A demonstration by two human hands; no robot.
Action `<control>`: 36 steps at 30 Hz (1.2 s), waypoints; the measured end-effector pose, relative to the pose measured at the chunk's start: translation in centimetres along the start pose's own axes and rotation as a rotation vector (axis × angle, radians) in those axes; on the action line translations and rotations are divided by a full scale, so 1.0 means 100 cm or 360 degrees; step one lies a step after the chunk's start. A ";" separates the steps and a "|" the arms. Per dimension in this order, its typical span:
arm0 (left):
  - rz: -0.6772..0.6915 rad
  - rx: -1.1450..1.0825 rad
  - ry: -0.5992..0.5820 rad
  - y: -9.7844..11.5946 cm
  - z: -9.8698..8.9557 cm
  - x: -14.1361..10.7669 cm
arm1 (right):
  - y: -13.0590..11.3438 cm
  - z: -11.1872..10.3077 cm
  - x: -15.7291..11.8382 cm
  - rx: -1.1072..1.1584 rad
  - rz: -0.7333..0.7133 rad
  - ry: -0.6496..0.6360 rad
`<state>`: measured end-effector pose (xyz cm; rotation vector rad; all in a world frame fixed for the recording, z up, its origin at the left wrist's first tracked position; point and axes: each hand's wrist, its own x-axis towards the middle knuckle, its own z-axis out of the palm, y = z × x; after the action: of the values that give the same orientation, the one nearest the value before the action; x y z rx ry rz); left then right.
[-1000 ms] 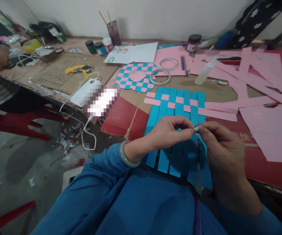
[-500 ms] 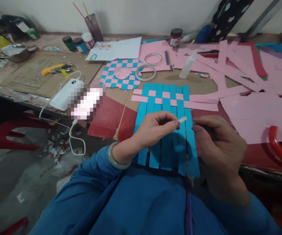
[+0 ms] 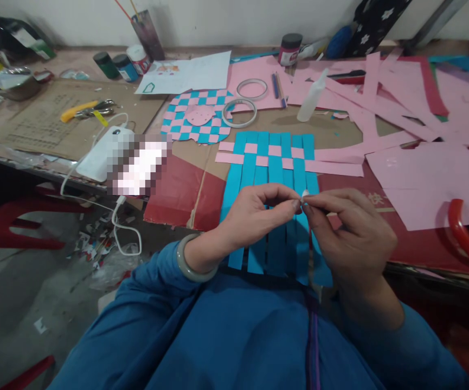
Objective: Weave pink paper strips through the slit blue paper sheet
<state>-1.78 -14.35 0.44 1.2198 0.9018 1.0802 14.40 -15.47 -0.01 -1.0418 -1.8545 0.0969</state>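
Both hands on the white strip, above the weave [image 3: 275,170].
Left hand [image 3: 254,216]: thumb and finger pinching the strip [image 3: 305,193]. Right hand [image 3: 354,230]: same, fingertips meeting left's. Strip is over the weave's right half. Pink bands [image 3: 334,168] cross the weave's far part. Beyond weave: tape rolls [image 3: 239,125], bottle [image 3: 313,102]. Red handle [image 3: 458,227] well right of weave.

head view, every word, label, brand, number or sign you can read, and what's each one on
"快", probably: a blurred pale character on the red cardboard.
Too small or blurred to read: rows of print on the brown cardboard; labels on the black-lidded jar, blue jar and white jar.
Pixelated screen: unreadable.
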 end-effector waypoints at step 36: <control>-0.0048 -0.0024 0.0033 0.003 0.003 0.001 | 0.000 -0.001 -0.002 0.0018 0.0054 -0.0008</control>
<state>-1.52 -14.34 0.81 1.1812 0.9239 1.0756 14.49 -15.69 -0.12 -1.0663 -1.8395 0.1298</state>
